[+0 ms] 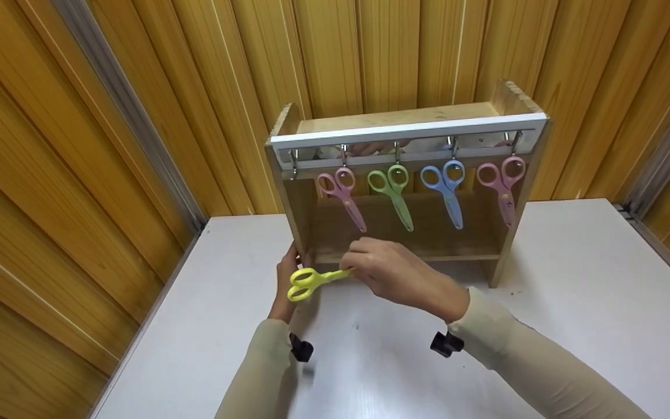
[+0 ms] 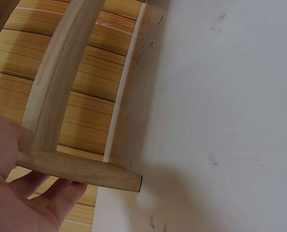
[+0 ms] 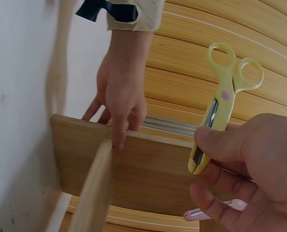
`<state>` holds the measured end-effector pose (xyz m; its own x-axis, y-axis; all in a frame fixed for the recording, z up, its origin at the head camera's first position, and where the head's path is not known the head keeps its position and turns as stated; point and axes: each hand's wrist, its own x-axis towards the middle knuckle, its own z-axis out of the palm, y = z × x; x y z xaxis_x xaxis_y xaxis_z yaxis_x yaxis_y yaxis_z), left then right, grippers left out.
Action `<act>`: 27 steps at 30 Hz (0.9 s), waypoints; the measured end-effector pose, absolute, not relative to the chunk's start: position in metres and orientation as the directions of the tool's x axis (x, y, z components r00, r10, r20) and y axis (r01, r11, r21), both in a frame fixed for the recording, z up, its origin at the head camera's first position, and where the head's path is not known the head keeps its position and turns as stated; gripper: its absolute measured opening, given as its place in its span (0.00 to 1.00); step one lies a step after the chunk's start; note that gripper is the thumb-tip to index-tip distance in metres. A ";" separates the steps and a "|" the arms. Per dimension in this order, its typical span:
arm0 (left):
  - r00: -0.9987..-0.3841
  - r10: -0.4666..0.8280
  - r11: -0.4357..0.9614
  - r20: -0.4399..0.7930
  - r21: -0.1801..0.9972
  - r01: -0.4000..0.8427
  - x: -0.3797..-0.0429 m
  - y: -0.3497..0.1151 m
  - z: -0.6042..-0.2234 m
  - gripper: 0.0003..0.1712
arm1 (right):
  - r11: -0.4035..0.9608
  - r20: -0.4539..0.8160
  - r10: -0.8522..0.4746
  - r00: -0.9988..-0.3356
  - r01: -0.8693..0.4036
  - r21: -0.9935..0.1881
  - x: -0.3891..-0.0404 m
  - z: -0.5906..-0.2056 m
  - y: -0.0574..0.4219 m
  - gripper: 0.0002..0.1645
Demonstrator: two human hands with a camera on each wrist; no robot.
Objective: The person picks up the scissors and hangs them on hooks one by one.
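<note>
My right hand pinches yellow scissors by the blade end between thumb and fingers, handle loops pointing left in the head view. In the right wrist view the loops of these scissors stand upward. My left hand grips the lower left side panel of a wooden rack; in the left wrist view its fingers curl under the panel's edge. From hooks along the rack's front hang pink scissors at left, green scissors, blue scissors and another pink pair at right.
The leftmost hook is bare. A white-framed reflective strip runs behind the hooks. The rack stands on a white table before a wood-plank wall, with more plank walls at both sides.
</note>
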<state>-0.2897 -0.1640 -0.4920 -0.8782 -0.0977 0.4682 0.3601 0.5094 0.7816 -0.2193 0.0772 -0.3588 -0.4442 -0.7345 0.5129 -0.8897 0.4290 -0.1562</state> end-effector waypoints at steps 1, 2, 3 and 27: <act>-0.863 -0.086 0.508 0.498 0.767 0.392 -0.289 -0.165 -0.492 0.22 | 0.420 0.526 -0.730 -0.436 -0.894 -0.158 -0.220 -0.356 0.076 0.09; -0.856 -0.081 0.495 0.510 0.766 0.410 -0.288 -0.165 -0.492 0.22 | 0.414 0.537 -0.726 -0.430 -0.897 -0.157 -0.221 -0.354 0.074 0.09; -0.854 -0.076 0.478 0.515 0.771 0.422 -0.286 -0.165 -0.491 0.23 | 0.408 0.548 -0.722 -0.423 -0.899 -0.156 -0.222 -0.351 0.072 0.09; -0.914 -0.138 0.533 0.382 0.806 0.257 -0.286 -0.159 -0.482 0.18 | 0.271 0.703 -0.542 -0.460 -0.888 -0.372 -0.240 -0.331 0.037 0.07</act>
<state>-0.2859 -0.1591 -0.4823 -0.9139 -0.1377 0.3820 0.2565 0.5333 0.8061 -0.2403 0.0367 -0.3307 -0.4603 -0.5423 0.7029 -0.8877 0.2710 -0.3723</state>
